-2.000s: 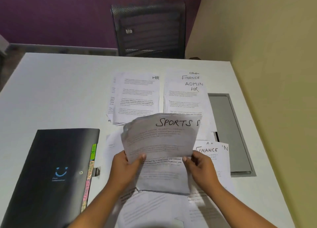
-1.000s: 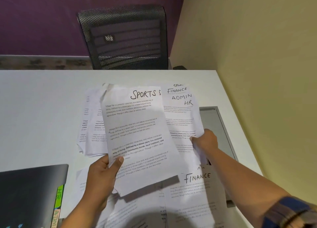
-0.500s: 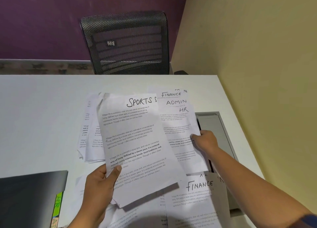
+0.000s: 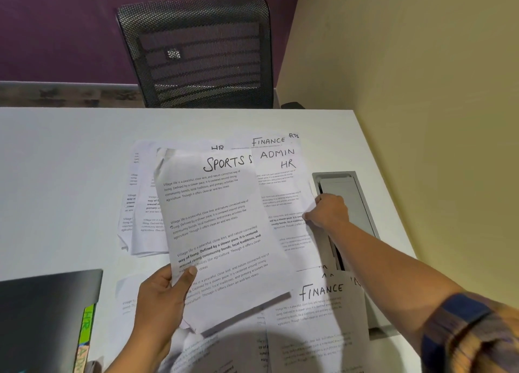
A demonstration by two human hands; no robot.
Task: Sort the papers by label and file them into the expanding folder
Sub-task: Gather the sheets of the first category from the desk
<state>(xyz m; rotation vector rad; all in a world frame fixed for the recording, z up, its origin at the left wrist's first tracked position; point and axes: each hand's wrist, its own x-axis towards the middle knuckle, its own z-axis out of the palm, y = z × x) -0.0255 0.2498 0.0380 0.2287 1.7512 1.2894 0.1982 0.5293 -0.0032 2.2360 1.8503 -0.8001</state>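
Sorting step; filing not begun, by the look of it. Person's left hand [image 4: 160,305] gripped a white printed sheet headed SPORTS [image 4: 222,232] by its lower left corner, thumb on top. It held the sheet lifted and tilted off the white table [image 4: 70,162], left of the grey recessed cable hatch [image 4: 348,198]. Likely reason: header up and readable while a matching pile was hunted.

Right hand [image 4: 327,211] was curled at the hatch's left edge, pinching the right margin of a fanned white stack [image 4: 280,176]. Its staggered headers read FINANCE, ADMIN, HR, with a clipped "RTS" at the top corner. Judgement: the stagger left every label showing, and the pinch looked set to lift sheets and reach the buried SPORTS one.

Second white pile topped HR [image 4: 146,218] lay further left of the hatch, partly behind the held sheet. Loose white sheet headed FINANCE [image 4: 317,316] lay at the hatch's near end, overlapping its corner. Crumpled white sheets [image 4: 196,350] lay under the left hand.

Containers:
- **Folder:** black expanding folder [image 4: 47,316] sat far left of the hatch, apparently closed. Coloured index tabs [image 4: 87,325] stuck out of its hatch-facing side, the green one reading HR. No paper showed in it; contents could not be told.
- **Hatch:** lid was down, with a dark slot along its left side and nothing seen inside.

Black mesh chair [image 4: 202,55] stood beyond the table.
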